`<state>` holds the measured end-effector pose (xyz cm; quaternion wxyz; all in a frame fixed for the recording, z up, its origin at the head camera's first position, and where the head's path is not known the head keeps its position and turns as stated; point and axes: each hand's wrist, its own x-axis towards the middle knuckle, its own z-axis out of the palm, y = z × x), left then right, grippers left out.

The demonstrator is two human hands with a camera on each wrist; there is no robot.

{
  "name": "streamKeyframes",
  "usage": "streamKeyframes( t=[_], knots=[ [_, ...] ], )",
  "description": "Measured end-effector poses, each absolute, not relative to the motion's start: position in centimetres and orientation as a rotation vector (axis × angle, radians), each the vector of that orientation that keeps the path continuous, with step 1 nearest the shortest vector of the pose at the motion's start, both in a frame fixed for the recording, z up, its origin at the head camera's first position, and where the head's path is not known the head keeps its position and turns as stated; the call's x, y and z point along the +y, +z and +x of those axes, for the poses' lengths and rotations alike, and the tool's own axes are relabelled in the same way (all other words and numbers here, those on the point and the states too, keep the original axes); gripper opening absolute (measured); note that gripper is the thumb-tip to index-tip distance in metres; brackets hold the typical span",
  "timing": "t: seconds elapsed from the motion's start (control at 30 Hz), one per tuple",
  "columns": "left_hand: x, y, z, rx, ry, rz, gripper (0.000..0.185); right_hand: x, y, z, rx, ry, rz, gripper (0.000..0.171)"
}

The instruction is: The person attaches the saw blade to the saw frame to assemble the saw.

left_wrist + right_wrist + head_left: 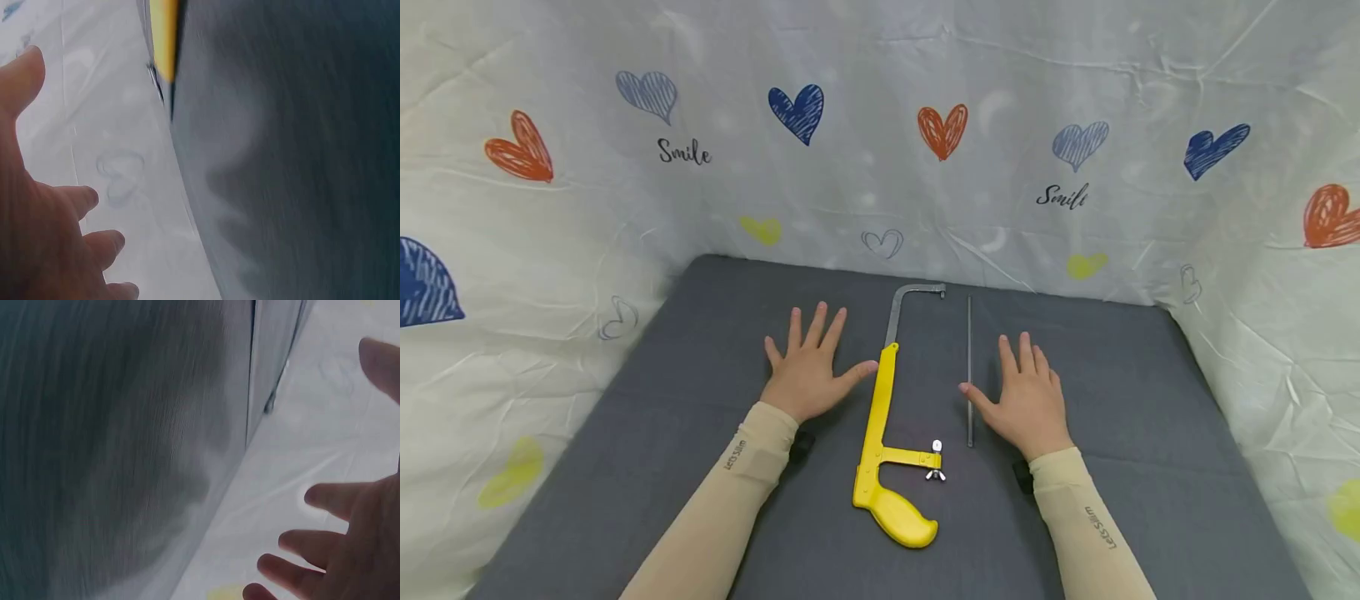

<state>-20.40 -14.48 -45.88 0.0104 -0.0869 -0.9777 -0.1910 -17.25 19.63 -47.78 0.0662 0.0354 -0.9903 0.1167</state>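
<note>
A yellow hacksaw frame point(876, 417) lies lengthwise on the tabletop point(1120, 358), whose matte grey woven cloth covering shows a faint grain. Its flat yellow spine runs down to a smooth, bulbous handle point(904, 517), while a bare grey metal bar point(893, 318) continues from the far end and hooks sideways. A short yellow crossbar point(906, 455) juts out near the handle, ending in a shiny metal wing nut point(936, 475). To the right, apart from the frame, lies a thin, straight, dull metal blade point(969, 350). The left hand point(808, 379) hovers palm-down left of the frame, its grip released and fingers spread, thumb reaching toward the yellow spine. The right hand point(1030, 404) hovers likewise, grip released, its thumb overlapping the blade in the head view. Stretchy beige sleeves point(715, 500) cover both forearms; behind hangs a creased white sheet point(865, 42) printed with hearts point(943, 133).
</note>
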Motion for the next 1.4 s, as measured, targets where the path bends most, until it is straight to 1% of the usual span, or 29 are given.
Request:
streamKeyframes(
  t=[0.2,0.37,0.5,0.7,0.87,1.13,1.4],
  knots=[
    [-11.6,-45.9,-19.8,-3.057,-0.617,-0.332,0.108,17.0,-48.0,-17.2,-2.973,0.438,0.121,0.100],
    [-9.7,-45.7,-19.3,-3.088,-0.662,-0.391,0.110,15.7,-47.9,-17.1,-2.941,0.491,0.133,0.090],
    [-8.8,-45.5,-19.1,-3.124,-0.707,-0.424,0.111,15.2,-47.8,-17.2,-2.926,0.526,0.133,0.083],
    [-8.1,-45.6,-19.1,-3.112,-0.755,-0.449,0.110,14.6,-47.4,-17.2,-2.915,0.651,0.042,0.076],
    [-7.4,-45.7,-19.0,-3.113,-0.810,-0.399,0.107,14.3,-47.4,-17.4,-2.882,0.714,-0.045,0.072],
    [-6.9,-45.9,-18.5,-3.121,-0.901,-0.237,0.100,14.3,-47.5,-17.5,-2.900,0.777,-0.156,0.067],
    [-6.6,-46.2,-18.0,-3.177,-0.900,-0.197,0.098,14.3,-48.0,-17.5,-2.930,0.785,-0.185,0.047]
  ],
)
